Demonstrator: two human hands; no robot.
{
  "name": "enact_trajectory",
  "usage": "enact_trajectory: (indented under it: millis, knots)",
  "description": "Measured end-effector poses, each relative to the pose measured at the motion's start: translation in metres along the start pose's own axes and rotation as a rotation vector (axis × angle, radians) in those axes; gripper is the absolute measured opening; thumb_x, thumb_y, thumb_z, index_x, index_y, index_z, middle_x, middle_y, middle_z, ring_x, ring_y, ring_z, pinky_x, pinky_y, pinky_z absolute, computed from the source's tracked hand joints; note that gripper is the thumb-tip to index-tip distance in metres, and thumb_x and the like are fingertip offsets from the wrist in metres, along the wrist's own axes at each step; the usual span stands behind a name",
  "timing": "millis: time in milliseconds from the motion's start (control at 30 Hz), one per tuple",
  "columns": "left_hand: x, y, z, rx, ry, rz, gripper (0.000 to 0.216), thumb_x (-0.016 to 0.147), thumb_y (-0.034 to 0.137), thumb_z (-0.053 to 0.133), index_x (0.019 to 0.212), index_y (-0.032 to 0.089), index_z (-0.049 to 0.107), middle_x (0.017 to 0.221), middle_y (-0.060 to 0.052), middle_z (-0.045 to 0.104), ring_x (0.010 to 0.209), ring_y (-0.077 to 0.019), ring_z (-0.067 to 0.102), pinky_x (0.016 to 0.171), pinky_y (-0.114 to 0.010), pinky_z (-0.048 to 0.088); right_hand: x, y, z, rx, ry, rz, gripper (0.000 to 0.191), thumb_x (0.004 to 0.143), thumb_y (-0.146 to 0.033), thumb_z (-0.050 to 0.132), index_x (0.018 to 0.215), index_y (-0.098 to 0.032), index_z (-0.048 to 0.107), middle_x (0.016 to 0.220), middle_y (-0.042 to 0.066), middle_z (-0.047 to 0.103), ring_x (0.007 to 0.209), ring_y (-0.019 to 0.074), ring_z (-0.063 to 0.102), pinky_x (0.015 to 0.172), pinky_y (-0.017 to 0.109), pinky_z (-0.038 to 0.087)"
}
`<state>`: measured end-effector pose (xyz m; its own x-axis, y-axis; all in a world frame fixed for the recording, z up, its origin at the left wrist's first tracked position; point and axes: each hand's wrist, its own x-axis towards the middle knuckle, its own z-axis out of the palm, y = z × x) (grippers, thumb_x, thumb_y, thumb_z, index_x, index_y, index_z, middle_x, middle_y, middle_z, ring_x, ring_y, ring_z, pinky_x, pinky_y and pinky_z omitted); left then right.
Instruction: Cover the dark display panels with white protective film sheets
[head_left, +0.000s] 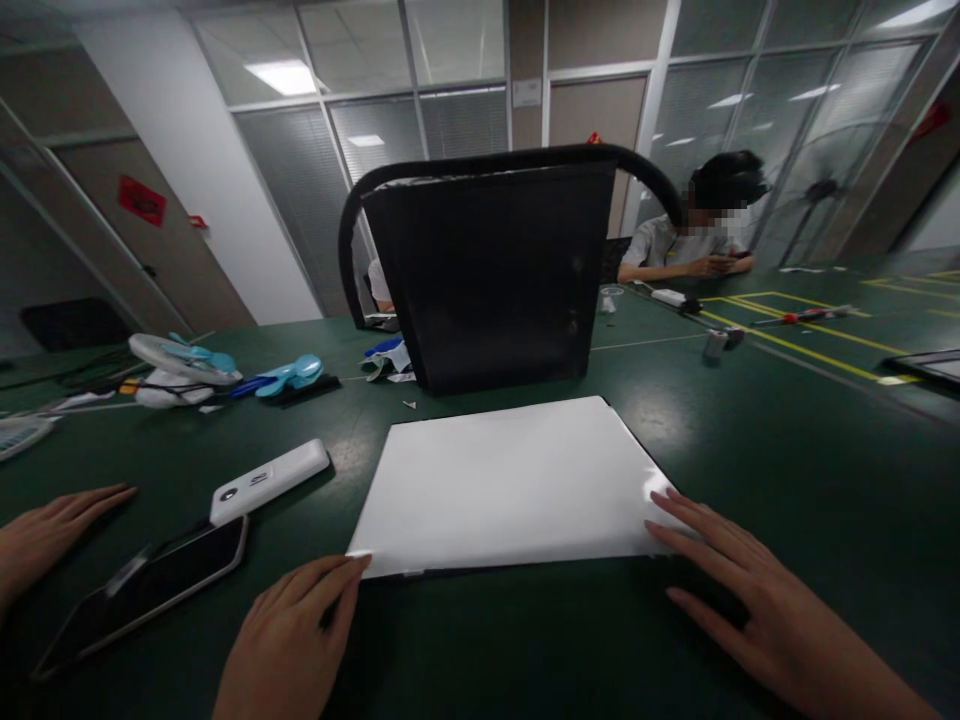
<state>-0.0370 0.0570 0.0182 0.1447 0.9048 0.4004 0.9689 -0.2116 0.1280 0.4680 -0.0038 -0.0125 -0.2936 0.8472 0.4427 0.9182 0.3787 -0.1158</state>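
A white flat panel [510, 485] lies on the dark green table [787, 470] in front of me, with a thin dark edge showing under its near side. My left hand [289, 635] rests palm down, its fingertips touching the panel's near left corner. My right hand [750, 595] lies flat with fingers spread, its fingertips on the near right corner. Neither hand holds anything.
A black upright case with a curved handle [495, 270] stands just behind the panel. A white power bank [270, 480] and a black phone [150, 590] lie to the left, with another person's hand [52, 530] beside them. Blue fans [289, 375] lie further back. A person [694, 240] sits at the far right.
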Motion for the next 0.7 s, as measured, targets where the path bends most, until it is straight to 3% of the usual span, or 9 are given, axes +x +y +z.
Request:
enact_trajectory:
  millis: [200,700]
  knots:
    - [0.0025,0.0008,0.0037,-0.022,-0.08,-0.036,0.043,0.096,0.05,0.048,0.111,0.029,0.083,0.118,-0.007,0.08,0.108,-0.0314,0.075,0.101,-0.058,0.057,0.0049,0.0036,0.0048,-0.006,-0.052,-0.029,0.04,0.107,-0.046,0.051,0.145,-0.043,0.063,0.153,-0.001,0.058,0.135,0.031,0.062,0.105,0.06,0.059]
    - [0.0027,0.002,0.0055,-0.055,-0.057,0.026,0.04,0.096,0.051,0.051,0.112,0.031,0.083,0.125,-0.005,0.08,0.119,-0.0312,0.072,0.11,-0.059,0.057,0.005,0.0045,0.0063,0.026,-0.041,0.029,0.04,0.107,-0.046,0.052,0.144,-0.04,0.065,0.151,0.0,0.06,0.136,0.0303,0.061,0.109,0.062,0.056]
